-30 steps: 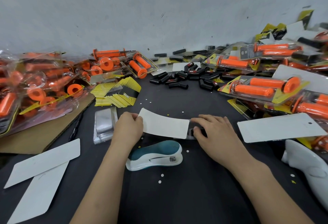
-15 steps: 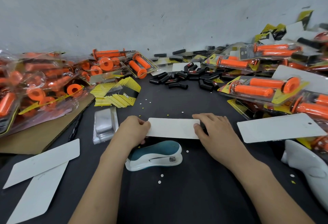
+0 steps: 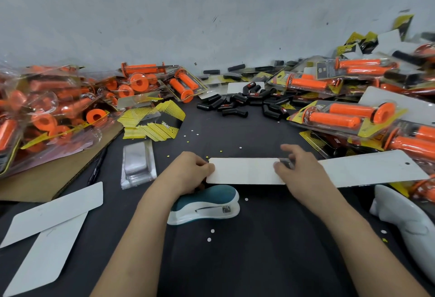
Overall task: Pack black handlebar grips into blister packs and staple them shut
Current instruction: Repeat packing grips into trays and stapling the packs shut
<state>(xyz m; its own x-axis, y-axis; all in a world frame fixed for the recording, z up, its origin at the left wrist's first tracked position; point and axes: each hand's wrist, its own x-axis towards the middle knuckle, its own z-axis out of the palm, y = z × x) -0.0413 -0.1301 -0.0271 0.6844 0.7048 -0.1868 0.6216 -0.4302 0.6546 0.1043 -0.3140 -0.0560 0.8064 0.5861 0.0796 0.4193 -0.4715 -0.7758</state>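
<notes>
A white card (image 3: 244, 170) is held flat just beyond the stapler (image 3: 204, 204) on the dark counter (image 3: 259, 261). Its left end is pinched by the left hand (image 3: 188, 172), and its right end is gripped by the curled fingers (image 3: 292, 150) of the right hand (image 3: 303, 174). Loose black grips (image 3: 235, 106) are heaped well beyond the stapler.

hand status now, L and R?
Left hand: pinches the left end of the white card.
Right hand: grips the card's right end, thumb on top.

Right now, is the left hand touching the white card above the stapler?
Touching. The head view shows the left hand pinching the white card at its left end.
</notes>
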